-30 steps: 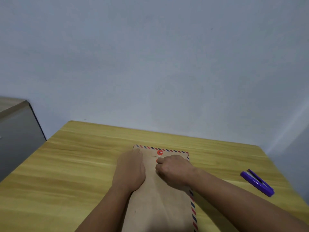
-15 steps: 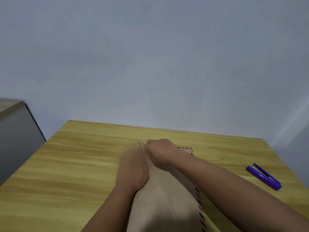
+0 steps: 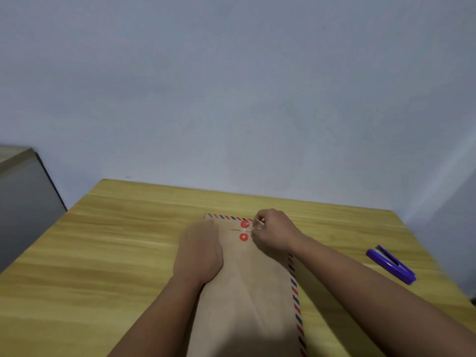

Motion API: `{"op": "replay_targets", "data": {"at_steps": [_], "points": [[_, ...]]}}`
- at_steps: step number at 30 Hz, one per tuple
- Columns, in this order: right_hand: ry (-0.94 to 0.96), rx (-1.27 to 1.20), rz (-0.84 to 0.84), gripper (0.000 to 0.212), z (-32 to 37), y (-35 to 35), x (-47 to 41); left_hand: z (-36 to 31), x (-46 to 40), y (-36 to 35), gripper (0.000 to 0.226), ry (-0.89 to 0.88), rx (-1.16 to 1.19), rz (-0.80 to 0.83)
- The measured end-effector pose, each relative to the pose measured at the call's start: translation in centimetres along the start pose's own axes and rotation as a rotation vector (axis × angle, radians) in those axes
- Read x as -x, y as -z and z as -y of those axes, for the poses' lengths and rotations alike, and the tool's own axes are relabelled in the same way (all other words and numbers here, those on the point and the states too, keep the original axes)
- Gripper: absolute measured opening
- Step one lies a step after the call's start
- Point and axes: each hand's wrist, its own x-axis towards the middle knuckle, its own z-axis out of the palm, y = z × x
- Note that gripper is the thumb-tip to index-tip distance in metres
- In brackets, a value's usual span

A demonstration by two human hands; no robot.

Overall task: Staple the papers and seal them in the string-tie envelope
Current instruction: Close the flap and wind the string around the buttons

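Hands occupy the lower centre of the frame, two in count, both bare. The left hand (image 3: 198, 249) lies flat, palm down, fingers straight and together, pressing on the left part of the envelope (image 3: 247, 300). The right hand (image 3: 274, 231) has its fingers curled and pinches a thin white string (image 3: 258, 222) just right of the upper button (image 3: 244, 224).

The envelope is one piece of smooth brown kraft paper, long and rectangular, lying flat on the table (image 3: 116, 253) and running from the centre of the frame to the bottom edge. A border of red and blue diagonal stripes shows along its top and right edges. The flap is folded down; its edge lies between two round red buttons, each with a small metal eyelet. The lower button (image 3: 243, 237) sits directly below the upper one, near but apart. The papers are not visible.

The table is one surface of yellow wood-grain laminate, matte, with straight edges. One purple stapler (image 3: 391, 264), glossy plastic and wedge-shaped, lies on the table at the right of the frame, well apart from the envelope. A pale, plain wall (image 3: 231, 86) fills the upper frame. One grey cabinet (image 3: 23, 202) with a dark edge stands at the left.
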Motion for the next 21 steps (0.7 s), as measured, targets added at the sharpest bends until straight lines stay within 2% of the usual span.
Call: {"op": "replay_targets", "data": {"at_steps": [5,8,11,15,21], "points": [[0.153,0.369,-0.020,0.023,-1.1,-0.6,1.6,0.0,0.0,0.0,0.063,0.003,0.011,-0.008],[0.393,0.689,-0.039,0.011,-0.9,-1.1,2.9,-0.1,-0.1,0.1,0.061,0.009,0.018,-0.003],[0.479,0.831,0.049,0.009,-0.2,-1.2,3.5,-0.1,-0.1,0.2,0.062,0.009,0.014,0.007],[0.478,0.869,0.086,0.019,0.6,-1.4,3.8,0.0,-0.1,0.2,0.060,0.008,0.010,0.017],[0.371,0.934,0.077,0.030,1.9,-2.8,5.2,0.1,-0.1,0.1,0.061,-0.005,0.016,-0.011]]}}
